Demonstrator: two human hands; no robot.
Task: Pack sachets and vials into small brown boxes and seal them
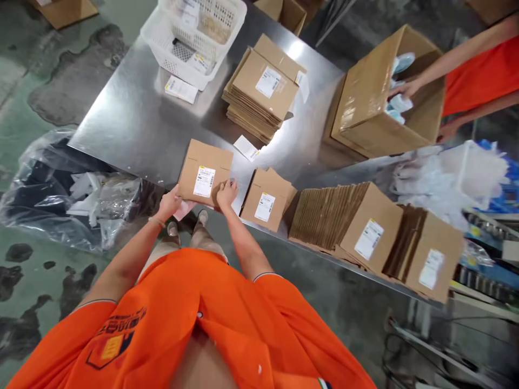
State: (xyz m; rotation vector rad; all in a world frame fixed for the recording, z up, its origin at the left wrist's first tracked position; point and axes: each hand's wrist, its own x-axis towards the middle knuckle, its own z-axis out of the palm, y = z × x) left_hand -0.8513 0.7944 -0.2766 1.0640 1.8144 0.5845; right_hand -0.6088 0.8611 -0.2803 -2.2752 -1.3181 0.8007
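A flattened cardboard box with a white printed label lies at the near edge of the metal table. My left hand grips its lower left corner, and a pale pinkish sheet shows beneath that hand. At the box's lower right edge is my right hand, its fingers curled in against the cardboard. Just right of it stands a small group of labelled flat boxes. A loose white label sheet rests beyond my right hand.
A stack of flat boxes and a white basket sit farther back on the table. Rows of upright flat boxes line the right edge. Another person's hand reaches into a large carton. A plastic-lined bin stands left.
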